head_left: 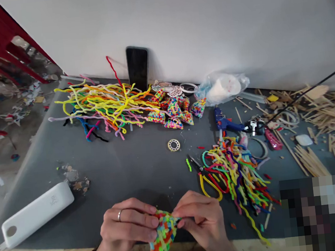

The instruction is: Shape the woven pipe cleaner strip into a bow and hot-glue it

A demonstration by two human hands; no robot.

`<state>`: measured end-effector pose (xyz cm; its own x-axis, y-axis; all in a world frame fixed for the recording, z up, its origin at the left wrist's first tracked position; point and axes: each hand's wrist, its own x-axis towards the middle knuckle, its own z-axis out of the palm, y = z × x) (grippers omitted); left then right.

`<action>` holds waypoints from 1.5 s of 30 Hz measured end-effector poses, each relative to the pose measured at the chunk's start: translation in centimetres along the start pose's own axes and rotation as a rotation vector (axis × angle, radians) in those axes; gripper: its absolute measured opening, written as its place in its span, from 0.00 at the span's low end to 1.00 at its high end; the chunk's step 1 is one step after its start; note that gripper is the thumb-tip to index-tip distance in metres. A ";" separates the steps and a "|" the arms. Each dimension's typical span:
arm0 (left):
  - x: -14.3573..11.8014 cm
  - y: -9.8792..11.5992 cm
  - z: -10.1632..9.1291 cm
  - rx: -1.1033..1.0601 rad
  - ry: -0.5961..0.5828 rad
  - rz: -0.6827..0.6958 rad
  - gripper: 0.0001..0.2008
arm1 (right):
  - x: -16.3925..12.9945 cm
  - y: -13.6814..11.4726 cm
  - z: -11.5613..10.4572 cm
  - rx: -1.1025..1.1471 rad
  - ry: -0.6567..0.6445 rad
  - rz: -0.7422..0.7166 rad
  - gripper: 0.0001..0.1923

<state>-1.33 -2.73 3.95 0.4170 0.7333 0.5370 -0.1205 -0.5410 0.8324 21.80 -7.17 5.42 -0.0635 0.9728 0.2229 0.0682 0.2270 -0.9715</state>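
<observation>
Near the table's front edge, my left hand (132, 222), with a ring on one finger, grips the left side of a woven pipe-cleaner piece (164, 235). The piece is multicoloured and roughly triangular. My right hand (200, 222) pinches its upper right corner between thumb and fingers; the fingertips cover that corner. Just beyond the right hand lie scissors (211, 184) with red and yellow handles. A heap of short cut pipe cleaners (240, 173) spreads to their right. Farther back sits a cluster of similar woven pieces (174, 110).
Long pipe cleaners (105, 102) pile up at the back left, before a phone (138, 68) leaning on the wall. A white power strip (39, 214) lies at the left. A blue glue gun (225, 121), keys (254, 126) and many wooden sticks (328, 120) occupy the right side.
</observation>
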 end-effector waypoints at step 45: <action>-0.7 1.4 3.7 -0.460 0.423 -1.099 0.16 | -1.4 1.0 1.3 -0.816 0.278 -0.438 0.14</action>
<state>1.50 -5.55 4.25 0.1861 0.8236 -0.5358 -0.2306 0.5666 0.7910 20.66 -8.41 3.98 -0.0174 0.7464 0.6652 0.7719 0.4329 -0.4656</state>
